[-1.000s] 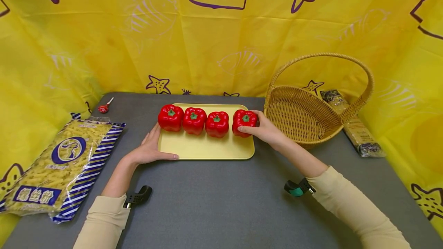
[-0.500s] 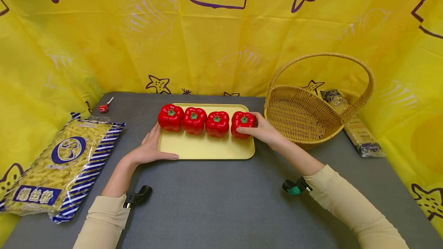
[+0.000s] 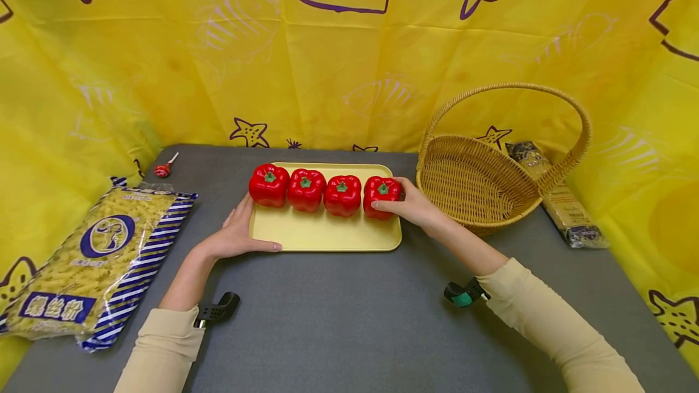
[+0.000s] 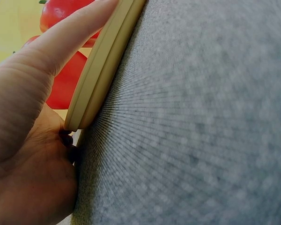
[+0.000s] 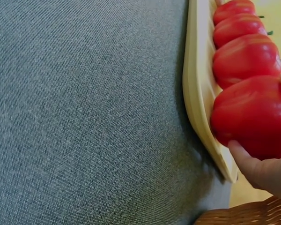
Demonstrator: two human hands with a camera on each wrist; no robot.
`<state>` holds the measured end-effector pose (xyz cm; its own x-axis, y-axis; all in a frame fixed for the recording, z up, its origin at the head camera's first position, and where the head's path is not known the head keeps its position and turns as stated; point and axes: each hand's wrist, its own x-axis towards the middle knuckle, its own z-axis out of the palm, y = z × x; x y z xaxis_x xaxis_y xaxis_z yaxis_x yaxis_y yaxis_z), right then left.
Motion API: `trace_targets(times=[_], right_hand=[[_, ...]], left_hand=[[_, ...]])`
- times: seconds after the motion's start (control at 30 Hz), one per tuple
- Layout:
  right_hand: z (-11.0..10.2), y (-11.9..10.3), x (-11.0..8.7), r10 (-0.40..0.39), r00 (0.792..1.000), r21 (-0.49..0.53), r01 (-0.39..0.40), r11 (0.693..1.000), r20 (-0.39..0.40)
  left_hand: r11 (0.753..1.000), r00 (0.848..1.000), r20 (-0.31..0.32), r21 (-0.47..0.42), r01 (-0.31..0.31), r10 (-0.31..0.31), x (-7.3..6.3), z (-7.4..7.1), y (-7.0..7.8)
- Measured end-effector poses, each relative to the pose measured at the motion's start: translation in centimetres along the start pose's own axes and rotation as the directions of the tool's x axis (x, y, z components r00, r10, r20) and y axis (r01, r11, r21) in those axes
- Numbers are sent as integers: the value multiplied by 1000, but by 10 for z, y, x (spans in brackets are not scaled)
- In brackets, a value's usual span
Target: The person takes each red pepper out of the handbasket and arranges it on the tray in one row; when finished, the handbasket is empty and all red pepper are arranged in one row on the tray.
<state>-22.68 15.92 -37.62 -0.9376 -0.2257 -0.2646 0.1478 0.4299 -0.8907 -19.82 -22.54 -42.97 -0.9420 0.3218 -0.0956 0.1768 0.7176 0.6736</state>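
Several glossy red bell peppers with green stems stand in a row on a pale yellow tray point(image 3: 327, 238). My right hand point(image 3: 417, 204) grips the rightmost bell pepper point(image 3: 381, 198), thumb on its near side. In the right wrist view this bell pepper point(image 5: 253, 117) sits at the tray's end, close to its neighbour point(image 5: 246, 61). My left hand point(image 3: 236, 235) spans the tray's near left corner with straight fingers along the left side and the thumb at the front rim. The left wrist view shows the thumb point(image 4: 61, 42) over the tray's edge point(image 4: 100, 70). The leftmost bell pepper point(image 3: 269, 185) partly overhangs the left rim in the head view.
A wicker basket point(image 3: 464, 181) with a tall handle stands right of the tray. Behind it lies a long clear packet point(image 3: 570, 214). A large pasta bag point(image 3: 104, 259) lies at the left, with a red lollipop point(image 3: 162, 170) beyond it. Yellow printed cloth surrounds the grey table point(image 3: 327, 320).
My right hand has moved slightly left with the rightmost bell pepper, narrowing the gap to its neighbour. The left hand and the tray have stayed in place.
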Motion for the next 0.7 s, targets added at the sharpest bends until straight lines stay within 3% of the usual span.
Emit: trace_targets(times=[0.7], right_hand=[[2, 2, 6, 1, 1000, 47, -2, 999, 13]], left_hand=[[1000, 1000, 10, 11, 14, -14, 0, -1, 0]])
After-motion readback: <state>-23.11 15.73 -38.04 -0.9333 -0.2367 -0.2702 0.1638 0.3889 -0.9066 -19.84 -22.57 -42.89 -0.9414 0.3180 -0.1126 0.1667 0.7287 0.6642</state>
